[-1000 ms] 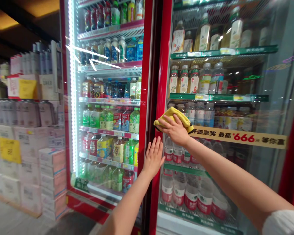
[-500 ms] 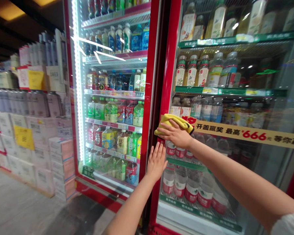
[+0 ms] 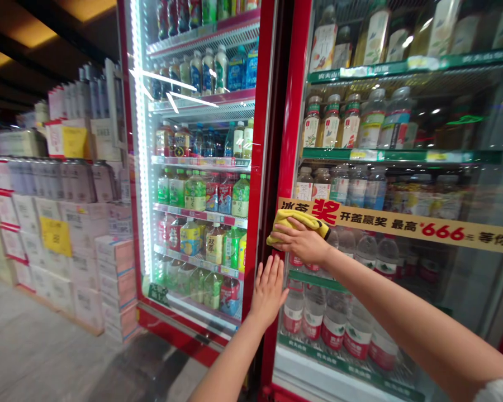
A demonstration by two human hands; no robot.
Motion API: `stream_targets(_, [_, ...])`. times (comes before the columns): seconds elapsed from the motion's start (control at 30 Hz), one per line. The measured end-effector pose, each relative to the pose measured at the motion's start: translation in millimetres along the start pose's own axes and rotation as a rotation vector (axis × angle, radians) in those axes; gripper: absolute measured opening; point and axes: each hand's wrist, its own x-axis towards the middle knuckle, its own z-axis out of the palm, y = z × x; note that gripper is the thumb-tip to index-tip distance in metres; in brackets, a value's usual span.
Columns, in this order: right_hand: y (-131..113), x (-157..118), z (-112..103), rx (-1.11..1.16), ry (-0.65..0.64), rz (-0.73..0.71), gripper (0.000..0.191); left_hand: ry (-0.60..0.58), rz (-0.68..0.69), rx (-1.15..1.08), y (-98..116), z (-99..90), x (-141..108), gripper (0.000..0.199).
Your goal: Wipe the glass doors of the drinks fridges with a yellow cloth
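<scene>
My right hand (image 3: 304, 243) presses a folded yellow cloth (image 3: 298, 219) with dark edging against the left side of the right-hand fridge's glass door. The cloth lies over the lower edge of a tan promotional strip (image 3: 381, 222) with red and black characters. Just below and to the left, my left hand (image 3: 268, 291) rests with fingers outstretched at the door's red frame (image 3: 287, 162). It holds nothing. Bottled drinks (image 3: 334, 321) stand on shelves behind the glass, partly hidden by my right forearm.
A second lit fridge (image 3: 265, 167) with a red frame stands to the left, filled with bottles. A narrow dark gap separates the two. Farther left are stacked cartons (image 3: 84, 240) with yellow price signs (image 3: 56, 235), on a grey floor (image 3: 67, 363).
My right hand has slid the cloth down the door, uncovering characters at the strip's left end. My left hand stays at the frame. The view has shifted slightly.
</scene>
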Motion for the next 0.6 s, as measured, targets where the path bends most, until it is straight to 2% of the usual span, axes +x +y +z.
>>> stream_targets(0.1, [6, -1, -5, -0.059, 0.084, 0.202, 0.051, 0.023, -0.024, 0.0, -3, -4.6, -2, 0.088])
stream_targets(0.17, [-4, -8, 1, -0.086, 0.115, 0.308, 0.057, 0.034, -0.046, -0.011, -4, -7.9, -2, 0.087])
stream_targets(0.23, [-24, -21, 14, -0.081, 0.101, 0.288, 0.06, 0.035, -0.062, -0.026, -6, -10.6, -3, 0.087])
stream_targets(0.33, [-47, -42, 31, -0.053, 0.065, 0.123, 0.059, 0.026, -0.075, -0.042, -10, -14.2, -2, 0.087])
stream_targets(0.4, [-47, -48, 32, -0.056, 0.065, 0.064, 0.059, 0.027, -0.065, -0.046, -13, -17.2, 2, 0.089])
stream_targets(0.43, [-42, -48, 28, -0.069, 0.075, 0.091, 0.06, 0.032, -0.062, -0.047, -14, -18.9, 5, 0.09])
stream_targets(0.53, [-28, -40, 12, -0.133, 0.134, 0.373, 0.066, 0.056, -0.078, -0.053, -13, -23.9, 19, 0.092])
stream_targets(0.6, [-32, -40, 8, -0.164, 0.168, 0.559, 0.069, 0.068, -0.083, -0.068, -11, -26.1, 27, 0.09])
